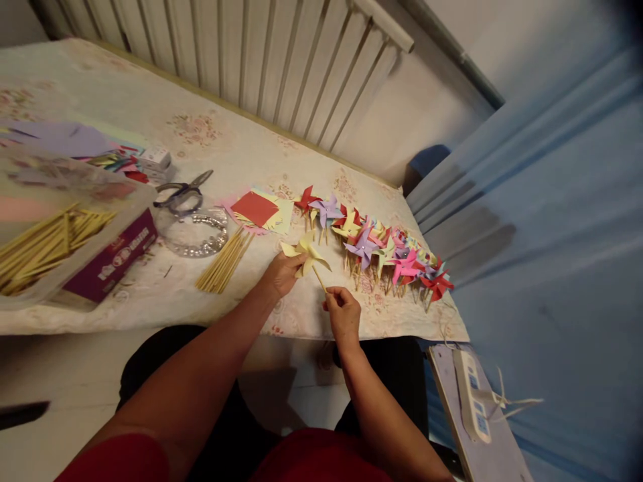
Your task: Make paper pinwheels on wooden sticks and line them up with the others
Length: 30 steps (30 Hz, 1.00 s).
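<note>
Fingers of the right hand (343, 309) are pinched shut on the lower end of a thin wooden stick (319, 277), just right of frame centre. The left hand (281, 273) closes lightly on the edge of the yellow pinwheel (306, 253) mounted at the stick's top; how firmly it grips cannot be told. Both are held just above the near edge of the table (151, 294).

Progress, as a judgement: this pinwheel looks assembled or nearly so. A long row of finished pinwheels (382, 251) lies to the right of centre, in red, purple, yellow and pink, so much of the batch appears done. Supplies remain: a loose bundle of sticks (224, 262) left of the hands, a box of more sticks (45, 244) at the left edge, and cut paper squares (258, 209) above centre.

Surroundings: scissors (181, 191) and a clear round dish (197, 233) sit upper left of the hands. A power strip (472, 395) lies at lower right. A blue curtain (552, 234) fills the right side. Nothing obstructs the hands; the finished row crowds the table's right end.
</note>
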{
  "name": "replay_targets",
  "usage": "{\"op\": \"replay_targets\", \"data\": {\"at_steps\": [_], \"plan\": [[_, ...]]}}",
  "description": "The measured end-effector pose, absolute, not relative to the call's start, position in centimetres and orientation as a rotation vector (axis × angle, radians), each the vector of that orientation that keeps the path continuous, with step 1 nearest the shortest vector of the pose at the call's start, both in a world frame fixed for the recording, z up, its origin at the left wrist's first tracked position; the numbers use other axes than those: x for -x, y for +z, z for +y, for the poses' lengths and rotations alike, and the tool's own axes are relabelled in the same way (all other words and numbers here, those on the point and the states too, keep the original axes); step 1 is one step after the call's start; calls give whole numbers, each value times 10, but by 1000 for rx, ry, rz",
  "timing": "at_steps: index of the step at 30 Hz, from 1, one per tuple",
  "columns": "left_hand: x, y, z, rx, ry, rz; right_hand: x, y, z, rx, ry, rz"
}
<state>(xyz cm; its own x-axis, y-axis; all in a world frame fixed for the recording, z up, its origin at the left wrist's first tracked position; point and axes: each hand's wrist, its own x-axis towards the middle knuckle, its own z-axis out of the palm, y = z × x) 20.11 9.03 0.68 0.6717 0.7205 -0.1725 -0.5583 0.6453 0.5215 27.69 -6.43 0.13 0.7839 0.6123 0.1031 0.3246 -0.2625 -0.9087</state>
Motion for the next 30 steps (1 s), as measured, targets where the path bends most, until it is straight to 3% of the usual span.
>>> {"op": "replay_targets", "data": {"at_steps": [16,30], "plan": [[-202,-9,97,-595,770,514,-280,-33,-63,2043,59,-1210],[-196,-8,95,-737,698,562,-285,-36,-55,2014,31,-1175]]}}
